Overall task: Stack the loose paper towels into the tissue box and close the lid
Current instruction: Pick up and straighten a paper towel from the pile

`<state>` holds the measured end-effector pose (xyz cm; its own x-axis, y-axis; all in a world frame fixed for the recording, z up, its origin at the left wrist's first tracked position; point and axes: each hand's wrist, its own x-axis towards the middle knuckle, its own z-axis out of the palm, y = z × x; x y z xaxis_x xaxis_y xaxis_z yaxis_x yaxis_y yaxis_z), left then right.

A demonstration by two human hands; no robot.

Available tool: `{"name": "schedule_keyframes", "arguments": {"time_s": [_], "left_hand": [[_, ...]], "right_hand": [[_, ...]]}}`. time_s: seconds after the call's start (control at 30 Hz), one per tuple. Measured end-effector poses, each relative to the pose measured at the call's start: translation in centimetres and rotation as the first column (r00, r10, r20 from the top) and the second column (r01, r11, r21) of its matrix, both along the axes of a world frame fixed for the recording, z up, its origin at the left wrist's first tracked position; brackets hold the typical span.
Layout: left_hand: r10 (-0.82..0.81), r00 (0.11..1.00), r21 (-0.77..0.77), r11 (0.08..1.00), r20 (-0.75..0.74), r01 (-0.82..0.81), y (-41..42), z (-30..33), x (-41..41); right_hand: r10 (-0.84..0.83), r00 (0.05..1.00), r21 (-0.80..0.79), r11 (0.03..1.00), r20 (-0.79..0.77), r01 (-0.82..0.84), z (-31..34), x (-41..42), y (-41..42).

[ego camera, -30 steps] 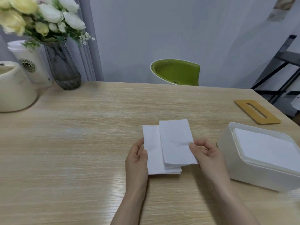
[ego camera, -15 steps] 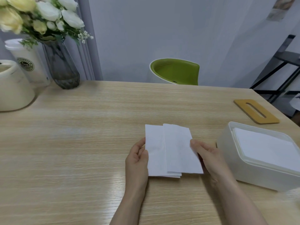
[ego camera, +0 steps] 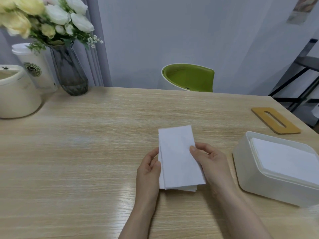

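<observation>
- The towels (ego camera: 179, 159), a small white pile, lie on the worktop (ego camera: 86, 152) between the two hands, edges nearly squared but with lower sheets peeking out at the near end.
- The left hand (ego camera: 149, 171) has its thumb curled over the pile's left edge; the fingers underneath are hidden, so it reads as a light grip.
- The right hand (ego camera: 209, 163) pinches the right edge, thumb on top of the upper sheet, fingers curled beneath.
- The box (ego camera: 255, 171) sits just right of the right hand, open on top, with a layer of white sheets already inside, close to the rim.
- The lid (ego camera: 275, 120), a tan slotted board, lies flat on the worktop beyond the box, apart from it.
- Step in hand, as I judge it: evening up the loose pile before loading.
- Next move calls for lifting the pile as one, keeping the sheets aligned, and laying it flat on those in the box; the lid comes after.
</observation>
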<state>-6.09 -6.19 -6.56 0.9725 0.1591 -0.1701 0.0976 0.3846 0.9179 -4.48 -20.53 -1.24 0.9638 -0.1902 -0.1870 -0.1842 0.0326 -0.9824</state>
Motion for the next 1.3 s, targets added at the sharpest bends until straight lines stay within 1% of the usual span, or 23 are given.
{"name": "schedule_keyframes", "arguments": {"time_s": [0.07, 0.13, 0.43, 0.63, 0.77, 0.83, 0.93, 0.97, 1.0, 1.03, 1.1, 1.13, 1.17, 1.23, 1.3], "left_hand": [[-0.002, 1.0, -0.033, 0.999, -0.004, 0.002, 0.1, 0.1, 0.0], [-0.003, 1.0, -0.05, 0.999, -0.004, 0.002, 0.2, 0.2, -0.1], [-0.035, 0.999, -0.096, 0.995, -0.003, 0.034, 0.2, 0.2, -0.2], [-0.049, 0.999, -0.139, 0.989, 0.001, 0.048, 0.2, 0.2, -0.2], [-0.049, 0.999, -0.127, 0.991, 0.006, 0.05, 0.1, 0.1, -0.1], [-0.037, 0.999, -0.115, 0.993, 0.009, 0.038, 0.0, 0.0, -0.1], [-0.014, 1.0, -0.127, 0.992, 0.015, 0.015, 0.1, 0.1, -0.2], [-0.004, 1.0, -0.135, 0.991, 0.019, 0.007, 0.1, 0.1, -0.2], [0.005, 1.0, -0.139, 0.99, 0.025, -0.002, 0.2, 0.1, -0.2], [0.013, 0.999, -0.139, 0.99, 0.031, -0.008, 0.2, 0.1, -0.2], [0.016, 0.999, -0.136, 0.991, 0.045, -0.01, 0.1, 0.0, -0.2], [0.012, 0.999, -0.134, 0.991, 0.053, -0.005, 0.1, 0.0, -0.2], [0.007, 0.998, -0.13, 0.992, 0.059, 0.001, 0.0, 0.0, -0.3], [0.005, 0.999, -0.119, 0.993, 0.054, 0.002, 0.0, 0.1, -0.4], [0.004, 1.0, -0.111, 0.994, 0.022, -0.001, 0.2, 0.3, -0.2]], "right_hand": [[-0.025, 0.999, -0.058, 0.998, 0.021, 0.026, -0.5, -0.1, 0.5], [-0.048, 0.998, -0.077, 0.996, 0.028, 0.05, -1.0, -0.2, 0.7], [-0.149, 0.987, -0.048, 0.987, 0.062, 0.152, -1.5, -0.2, 1.2], [-0.148, 0.987, -0.072, 0.986, 0.065, 0.153, -1.3, -0.2, 1.3], [-0.13, 0.989, -0.079, 0.988, 0.07, 0.135, -1.3, -0.4, 1.4], [-0.115, 0.989, -0.1, 0.987, 0.09, 0.124, -1.2, -0.6, 1.3], [-0.133, 0.981, -0.146, 0.977, 0.138, 0.153, -1.3, -0.9, 0.9], [-0.136, 0.982, -0.162, 0.974, 0.131, 0.157, -1.4, -1.1, 0.7], [-0.128, 0.987, -0.154, 0.978, 0.1, 0.142, -1.5, -1.3, 0.5], [-0.098, 0.994, -0.091, 0.991, 0.049, 0.102, -1.6, -1.5, 0.3], [0.033, 0.998, 0.129, 0.991, -0.06, -0.025, -1.6, -1.9, 0.1], [0.101, 0.992, 0.215, 0.973, -0.08, -0.082, -1.5, -2.1, 0.0], [0.14, 0.987, 0.242, 0.963, -0.075, -0.118, -1.6, -2.3, 0.0], [0.144, 0.988, 0.18, 0.975, -0.049, -0.133, -1.6, -2.4, -0.2], [0.139, 0.99, 0.059, 0.989, -0.029, -0.137, -1.6, -2.2, -0.8]]}}
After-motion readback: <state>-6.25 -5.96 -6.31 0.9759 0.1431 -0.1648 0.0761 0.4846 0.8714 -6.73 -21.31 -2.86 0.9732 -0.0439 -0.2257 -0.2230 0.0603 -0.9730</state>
